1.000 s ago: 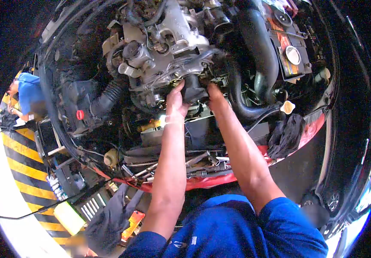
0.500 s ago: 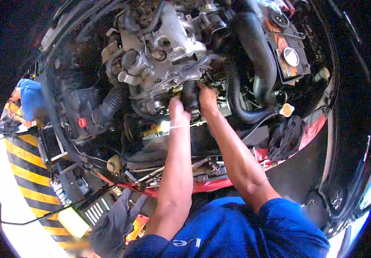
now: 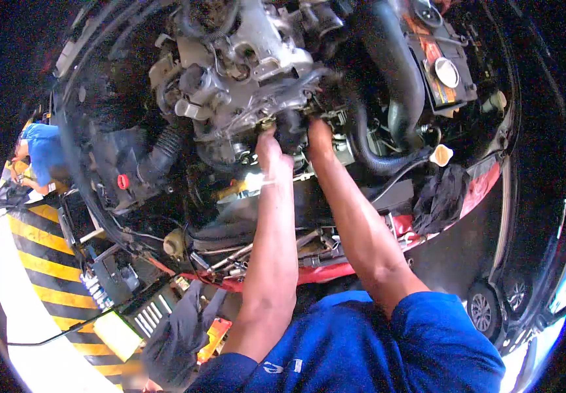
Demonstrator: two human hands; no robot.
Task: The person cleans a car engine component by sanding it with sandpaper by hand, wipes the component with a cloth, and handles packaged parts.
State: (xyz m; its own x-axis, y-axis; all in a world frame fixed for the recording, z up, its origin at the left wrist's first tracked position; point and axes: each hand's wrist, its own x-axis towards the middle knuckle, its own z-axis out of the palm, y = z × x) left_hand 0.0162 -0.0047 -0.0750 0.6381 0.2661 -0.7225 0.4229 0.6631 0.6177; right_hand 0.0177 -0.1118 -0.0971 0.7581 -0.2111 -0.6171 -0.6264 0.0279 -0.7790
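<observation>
Both hands reach into the engine bay, just below the grey metal engine (image 3: pixel 266 49). My left hand (image 3: pixel 271 152) is at the left side of a dark cylindrical part (image 3: pixel 288 131); its fingertips disappear among the parts there. On the right side of that part is my right hand (image 3: pixel 320 137), its fingers bent down into shadow and mostly hidden. Whether either hand grips the part cannot be made out. A small bright light (image 3: pixel 254 182) shines beside my left wrist.
Metal tools (image 3: pixel 312 245) lie along the red front edge (image 3: pixel 322 272). A black hose (image 3: pixel 388 162), a battery (image 3: pixel 450 88) and a black cloth (image 3: pixel 439 200) are to the right. A person in blue (image 3: pixel 41 154) is at far left.
My right hand has shifted a little and its fingers now reach deeper beside the dark part. My left hand stays close to the same spot. The view has moved slightly.
</observation>
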